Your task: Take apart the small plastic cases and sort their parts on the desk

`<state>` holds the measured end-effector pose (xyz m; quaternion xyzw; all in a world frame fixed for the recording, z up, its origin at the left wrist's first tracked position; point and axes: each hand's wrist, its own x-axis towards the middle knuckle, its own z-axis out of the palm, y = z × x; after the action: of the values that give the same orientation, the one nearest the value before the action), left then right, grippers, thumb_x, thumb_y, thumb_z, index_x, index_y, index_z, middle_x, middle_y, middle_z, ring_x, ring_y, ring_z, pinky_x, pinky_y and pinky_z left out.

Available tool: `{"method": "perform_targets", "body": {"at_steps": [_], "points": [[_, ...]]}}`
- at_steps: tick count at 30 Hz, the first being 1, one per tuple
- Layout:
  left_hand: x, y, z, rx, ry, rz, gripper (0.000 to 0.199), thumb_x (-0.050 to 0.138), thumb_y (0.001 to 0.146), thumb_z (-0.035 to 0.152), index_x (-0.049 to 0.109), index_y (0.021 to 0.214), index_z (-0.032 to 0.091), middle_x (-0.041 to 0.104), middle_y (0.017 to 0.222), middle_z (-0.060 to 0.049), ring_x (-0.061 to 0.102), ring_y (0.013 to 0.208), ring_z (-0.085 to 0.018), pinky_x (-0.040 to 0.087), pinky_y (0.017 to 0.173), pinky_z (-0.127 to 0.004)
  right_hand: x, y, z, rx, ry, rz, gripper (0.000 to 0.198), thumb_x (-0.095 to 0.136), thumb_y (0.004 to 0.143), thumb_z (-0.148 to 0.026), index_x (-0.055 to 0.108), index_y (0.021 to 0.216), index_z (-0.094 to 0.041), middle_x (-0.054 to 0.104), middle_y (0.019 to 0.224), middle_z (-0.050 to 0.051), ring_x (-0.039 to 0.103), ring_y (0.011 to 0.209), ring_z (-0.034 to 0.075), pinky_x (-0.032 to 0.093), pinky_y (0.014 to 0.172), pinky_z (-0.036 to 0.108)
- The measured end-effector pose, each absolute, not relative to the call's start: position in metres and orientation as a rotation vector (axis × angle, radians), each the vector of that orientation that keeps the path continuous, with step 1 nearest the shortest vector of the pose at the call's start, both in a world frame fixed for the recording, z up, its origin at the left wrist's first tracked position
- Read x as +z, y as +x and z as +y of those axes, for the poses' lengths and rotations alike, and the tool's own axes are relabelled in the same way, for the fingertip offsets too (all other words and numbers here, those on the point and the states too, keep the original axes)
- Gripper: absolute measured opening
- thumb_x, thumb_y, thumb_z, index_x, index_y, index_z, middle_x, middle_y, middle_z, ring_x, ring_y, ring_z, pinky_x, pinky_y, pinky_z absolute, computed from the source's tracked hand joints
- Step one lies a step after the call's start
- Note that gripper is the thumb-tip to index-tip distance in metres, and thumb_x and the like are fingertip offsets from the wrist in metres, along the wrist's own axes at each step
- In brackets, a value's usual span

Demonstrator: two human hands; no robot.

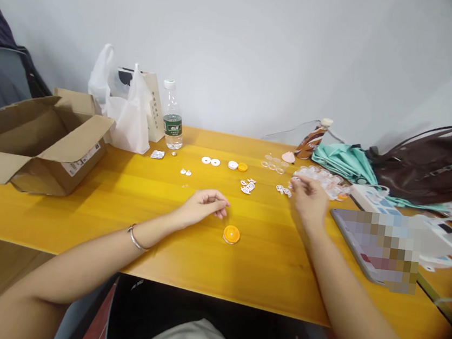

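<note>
My left hand (205,209) hovers over the middle of the table, fingers loosely curled and apart, with nothing visible in it. Just in front of it lies a round orange disc (231,234) with a paler underside. My right hand (309,198) is at the right, its fingertips pinched on a small white piece (295,179), partly hidden by the fingers. Beside those fingertips are white cut-out pieces (283,190) and a heap of clear plastic parts (322,180). More patterned white pieces (247,185) lie between the hands, farther back.
Along the back sit white rings (211,161), a white disc (232,165), an orange ring (242,167) and clear rings (272,166). A water bottle (173,117), plastic bag (128,112) and cardboard box (61,145) stand left. A tablet (358,244) and brown bag (435,155) lie right.
</note>
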<state>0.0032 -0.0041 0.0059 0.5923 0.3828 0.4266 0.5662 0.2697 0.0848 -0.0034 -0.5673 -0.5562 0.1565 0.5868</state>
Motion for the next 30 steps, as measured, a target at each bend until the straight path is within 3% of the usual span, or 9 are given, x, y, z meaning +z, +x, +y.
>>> {"method": "perform_targets", "body": {"at_steps": [3, 7, 18, 22, 27, 30], "points": [[0.005, 0.003, -0.004, 0.996, 1.408, 0.900, 0.026, 0.060, 0.077, 0.036, 0.058, 0.080, 0.011, 0.063, 0.068, -0.002, 0.057, 0.059, -0.008, 0.046, 0.062, -0.023, -0.012, 0.309, 0.103, 0.206, -1.550, -1.369, 0.023, 0.053, 0.073, -0.025, 0.068, 0.088, -0.014, 0.069, 0.087, 0.011, 0.062, 0.083, 0.024, 0.045, 0.082, 0.039], [0.004, 0.003, -0.004, 0.984, 1.435, 0.900, 0.025, 0.059, 0.078, 0.036, 0.058, 0.080, 0.011, 0.063, 0.068, -0.003, 0.057, 0.059, -0.008, 0.046, 0.063, -0.022, -0.027, 0.327, 0.113, 0.219, -1.731, -1.456, 0.023, 0.053, 0.071, -0.022, 0.070, 0.084, -0.015, 0.070, 0.087, 0.011, 0.061, 0.088, 0.026, 0.044, 0.084, 0.040], [0.005, 0.004, -0.005, 0.967, 1.484, 0.911, 0.025, 0.058, 0.078, 0.036, 0.059, 0.080, 0.011, 0.063, 0.069, -0.003, 0.057, 0.061, -0.009, 0.047, 0.064, -0.023, -0.029, 0.320, 0.116, 0.237, -1.749, -1.454, 0.028, 0.058, 0.069, -0.032, 0.070, 0.087, -0.012, 0.067, 0.072, 0.008, 0.059, 0.067, 0.021, 0.045, 0.068, 0.035], [0.003, 0.002, -0.006, 0.918, 1.578, 0.906, 0.025, 0.055, 0.081, 0.036, 0.059, 0.081, 0.012, 0.061, 0.070, -0.003, 0.056, 0.064, -0.010, 0.046, 0.065, -0.023, -0.011, 0.302, 0.099, 0.177, -1.560, -1.357, 0.029, 0.052, 0.075, -0.038, 0.067, 0.082, -0.014, 0.061, 0.066, 0.005, 0.054, 0.061, 0.018, 0.043, 0.062, 0.031], [0.004, 0.001, -0.014, 0.804, 1.925, 0.924, 0.029, 0.064, 0.072, 0.038, 0.060, 0.089, 0.014, 0.061, 0.082, -0.005, 0.055, 0.075, -0.012, 0.043, 0.067, -0.023, 0.008, 0.261, 0.062, 0.520, -1.207, -1.745, 0.027, 0.052, 0.076, -0.044, 0.060, 0.074, -0.019, 0.058, 0.068, 0.002, 0.052, 0.065, 0.016, 0.042, 0.063, 0.028], [0.004, 0.002, -0.018, 0.747, 2.103, 0.920, 0.039, 0.070, 0.065, 0.039, 0.059, 0.095, 0.017, 0.059, 0.089, -0.005, 0.054, 0.081, -0.015, 0.042, 0.068, -0.023, 0.009, 0.239, 0.040, 0.824, -1.005, -2.198, 0.032, 0.068, 0.063, -0.047, 0.058, 0.077, -0.020, 0.056, 0.071, 0.000, 0.051, 0.067, 0.016, 0.042, 0.064, 0.028]]}}
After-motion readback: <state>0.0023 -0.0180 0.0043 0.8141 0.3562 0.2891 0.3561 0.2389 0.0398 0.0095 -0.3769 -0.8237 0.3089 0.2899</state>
